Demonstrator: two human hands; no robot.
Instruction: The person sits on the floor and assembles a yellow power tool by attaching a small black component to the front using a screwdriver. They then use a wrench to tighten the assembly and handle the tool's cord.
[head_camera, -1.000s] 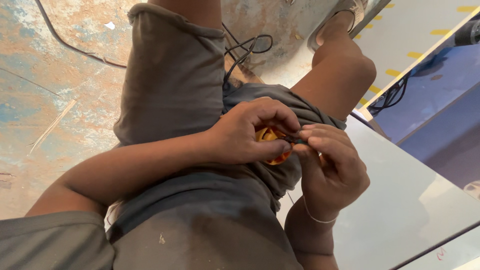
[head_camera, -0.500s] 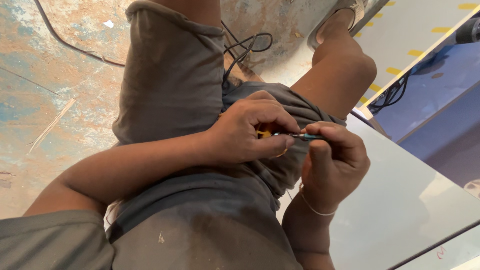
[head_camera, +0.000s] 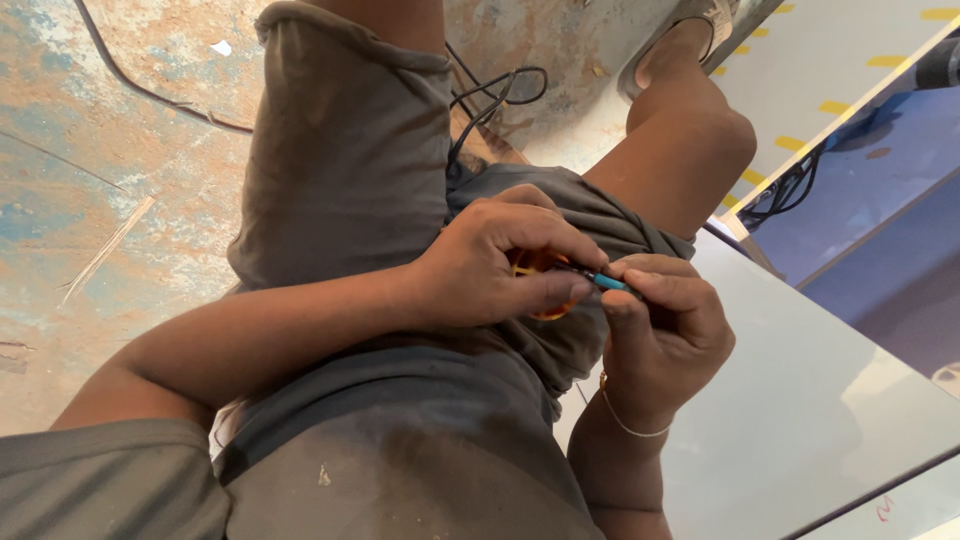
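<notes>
My left hand (head_camera: 500, 262) is curled around a small orange-yellow object (head_camera: 532, 266), mostly hidden by its fingers, held over my lap. My right hand (head_camera: 662, 335) pinches a thin blue wire or slim tool (head_camera: 607, 283) whose tip meets the orange object. A thin bracelet (head_camera: 625, 420) circles my right wrist. Both hands hover above my grey shorts (head_camera: 400, 300), close together and touching at the fingertips.
A worn, rust-stained floor (head_camera: 100, 180) lies at left with a black cable (head_camera: 140, 85) across it. Black wires (head_camera: 495, 95) loop near my knee. A pale grey panel (head_camera: 800, 420) sits at right, a blue surface (head_camera: 880, 170) beyond, and my sandalled foot (head_camera: 690, 35) at top.
The orange object was more exposed a second ago; my left fingers have closed over it. My right hand has lifted slightly and brought the blue piece to it.
</notes>
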